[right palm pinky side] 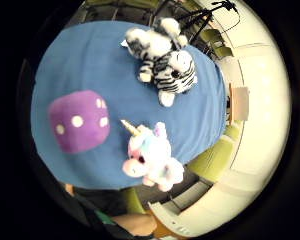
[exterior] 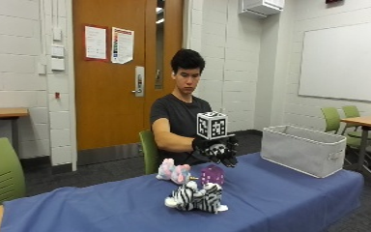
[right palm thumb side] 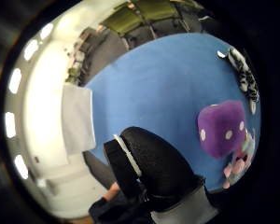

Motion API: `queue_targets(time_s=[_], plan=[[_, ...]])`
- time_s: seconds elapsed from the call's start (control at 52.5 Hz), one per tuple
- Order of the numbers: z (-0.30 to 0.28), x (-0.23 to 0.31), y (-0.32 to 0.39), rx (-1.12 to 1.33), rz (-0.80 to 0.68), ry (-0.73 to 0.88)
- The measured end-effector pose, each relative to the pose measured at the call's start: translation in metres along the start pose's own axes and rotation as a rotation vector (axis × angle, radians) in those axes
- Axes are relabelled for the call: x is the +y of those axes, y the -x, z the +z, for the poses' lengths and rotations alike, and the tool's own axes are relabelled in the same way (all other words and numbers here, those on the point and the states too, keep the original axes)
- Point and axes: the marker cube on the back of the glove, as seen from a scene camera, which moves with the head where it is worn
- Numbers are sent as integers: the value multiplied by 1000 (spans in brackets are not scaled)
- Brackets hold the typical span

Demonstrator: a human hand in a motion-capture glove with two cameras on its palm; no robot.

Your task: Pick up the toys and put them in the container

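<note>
The hand (exterior: 218, 150) hangs above the bench (exterior: 282, 203), fingers relaxed and holding nothing, so I judge the first pick is not yet begun. Under it lies the purple plush die (exterior: 212, 175), with the unicorn (exterior: 173, 171) at its 9 o'clock and the zebra (exterior: 195, 197) at its 7 o'clock. The next move calls for lowering onto the die. The grey fabric container (exterior: 303, 149) stands at 3 o'clock; its inside is hidden.

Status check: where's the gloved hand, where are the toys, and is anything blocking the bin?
Right hand open, raised over the toys, holding nothing. Purple die, unicorn and zebra all on the blue cloth. Grey bin at the table's end, path unobstructed.
</note>
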Motion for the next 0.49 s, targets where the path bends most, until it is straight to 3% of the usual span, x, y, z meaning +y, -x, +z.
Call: queue_targets(time_s=[0.495], plan=[[78, 5, -21, -4, 26, 65]])
